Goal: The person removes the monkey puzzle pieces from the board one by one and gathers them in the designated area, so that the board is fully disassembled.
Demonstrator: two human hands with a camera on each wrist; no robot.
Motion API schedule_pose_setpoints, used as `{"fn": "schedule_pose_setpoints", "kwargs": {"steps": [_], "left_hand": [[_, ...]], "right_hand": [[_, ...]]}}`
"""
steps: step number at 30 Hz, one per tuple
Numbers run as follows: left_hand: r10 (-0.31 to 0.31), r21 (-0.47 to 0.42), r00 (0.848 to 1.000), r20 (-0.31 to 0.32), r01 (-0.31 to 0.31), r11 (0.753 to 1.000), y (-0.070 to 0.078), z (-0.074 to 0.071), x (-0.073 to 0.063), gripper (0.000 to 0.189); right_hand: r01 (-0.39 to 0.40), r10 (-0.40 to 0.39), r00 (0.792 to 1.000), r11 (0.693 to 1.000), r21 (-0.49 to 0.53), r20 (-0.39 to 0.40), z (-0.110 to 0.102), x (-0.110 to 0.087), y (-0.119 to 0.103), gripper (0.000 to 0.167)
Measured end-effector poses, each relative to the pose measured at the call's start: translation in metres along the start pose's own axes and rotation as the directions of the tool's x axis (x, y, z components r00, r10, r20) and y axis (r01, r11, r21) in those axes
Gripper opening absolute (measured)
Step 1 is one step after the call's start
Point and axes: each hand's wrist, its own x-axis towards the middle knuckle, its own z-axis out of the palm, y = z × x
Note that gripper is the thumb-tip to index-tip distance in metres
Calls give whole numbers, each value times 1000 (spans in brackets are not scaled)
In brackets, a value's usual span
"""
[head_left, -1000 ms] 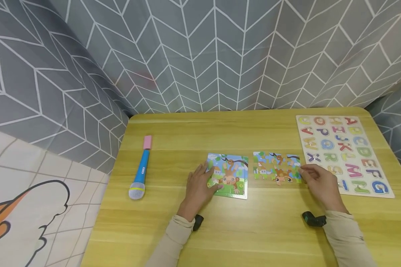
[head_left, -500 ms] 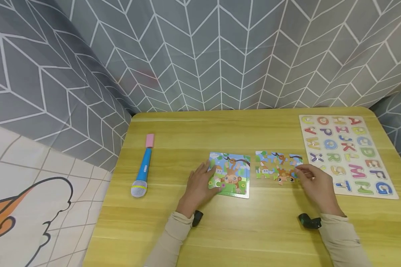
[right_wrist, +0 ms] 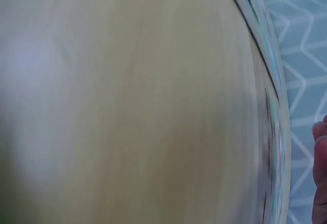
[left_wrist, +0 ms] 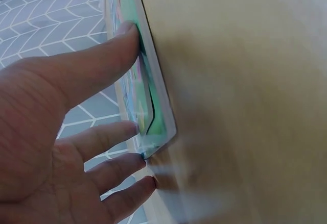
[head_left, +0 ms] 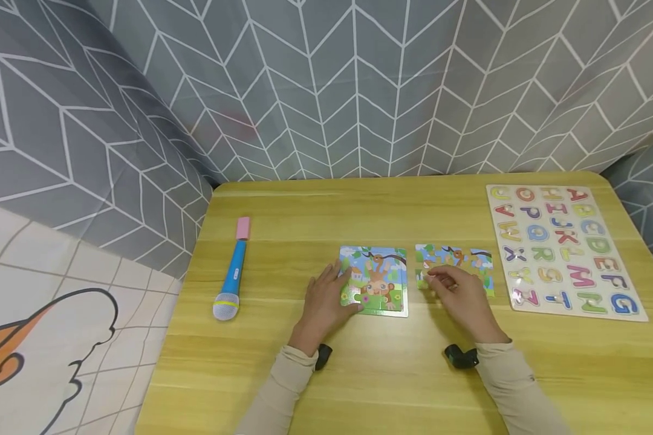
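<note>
In the head view, a square monkey jigsaw puzzle (head_left: 381,275) lies in its tray at the table's middle. My left hand (head_left: 322,305) rests on its left side, fingers spread; the left wrist view has the thumb (left_wrist: 120,50) pressing the tray's border (left_wrist: 158,86) and the other fingers along its corner. To the right lies a second group of jigsaw pieces (head_left: 481,260) with a similar monkey picture. Over their lower left part is my right hand (head_left: 465,302), fingers bent, covering several pieces. Whether a piece sits between its fingertips cannot be made out. In the right wrist view only fingertips (right_wrist: 320,152) show.
A letter puzzle board (head_left: 566,251) lies at the table's right. Toward the left are a blue toy microphone (head_left: 233,278) and a pink block (head_left: 242,228) touching its end. The wooden table (head_left: 381,380) meets a grey patterned curtain (head_left: 359,90) at the back.
My right hand has moved left, from the right end of the loose pieces to their left part, uncovering the letter board's lower left corner. The left hand stays on the puzzle.
</note>
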Motion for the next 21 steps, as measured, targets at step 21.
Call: {"fn": "schedule_pose_setpoints", "kwargs": {"steps": [21], "left_hand": [[-2, -46, 999, -37, 0, 999, -1, 3, 1, 63]], "right_hand": [[38, -50, 951, 998, 44, 304, 65, 5, -46, 11]]}}
